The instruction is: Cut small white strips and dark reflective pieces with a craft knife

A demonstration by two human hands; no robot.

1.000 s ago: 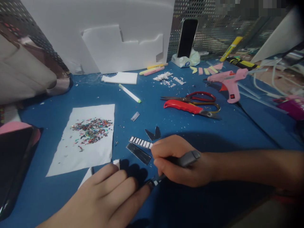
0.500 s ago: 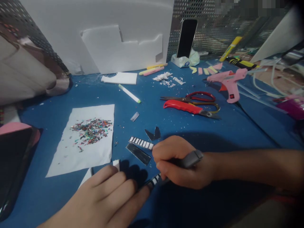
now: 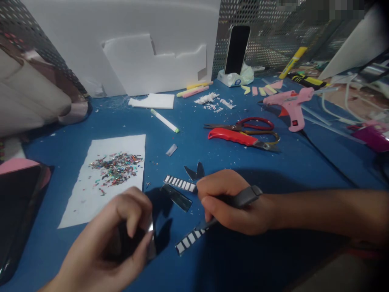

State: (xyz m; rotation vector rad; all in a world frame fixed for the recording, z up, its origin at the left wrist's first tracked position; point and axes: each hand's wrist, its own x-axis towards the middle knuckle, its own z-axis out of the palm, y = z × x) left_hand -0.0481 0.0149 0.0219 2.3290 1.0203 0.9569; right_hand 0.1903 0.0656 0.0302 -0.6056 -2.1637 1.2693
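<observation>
My right hand (image 3: 227, 202) grips a grey craft knife (image 3: 240, 199), its tip resting at the end of a black-and-white striped strip (image 3: 190, 239) on the blue table (image 3: 212, 162). My left hand (image 3: 118, 239) is raised off the table and pinches a dark shiny sheet (image 3: 142, 239) with a bright edge. A second striped strip (image 3: 180, 183), a dark rectangular strip (image 3: 177, 197) and a small black cut-out (image 3: 196, 172) lie just beyond my right hand.
A white paper (image 3: 106, 178) with glitter scraps lies left. Further back are a red utility knife (image 3: 237, 138), red scissors (image 3: 252, 123), a pink glue gun (image 3: 290, 104), a white marker (image 3: 164, 120), foam pieces (image 3: 152, 65) and a propped phone (image 3: 237, 48). A dark case (image 3: 18, 202) sits far left.
My left hand lifted off the table and picked up the dark sheet it had been pressing flat. The cut striped strip now lies free on the table. My right hand barely moved.
</observation>
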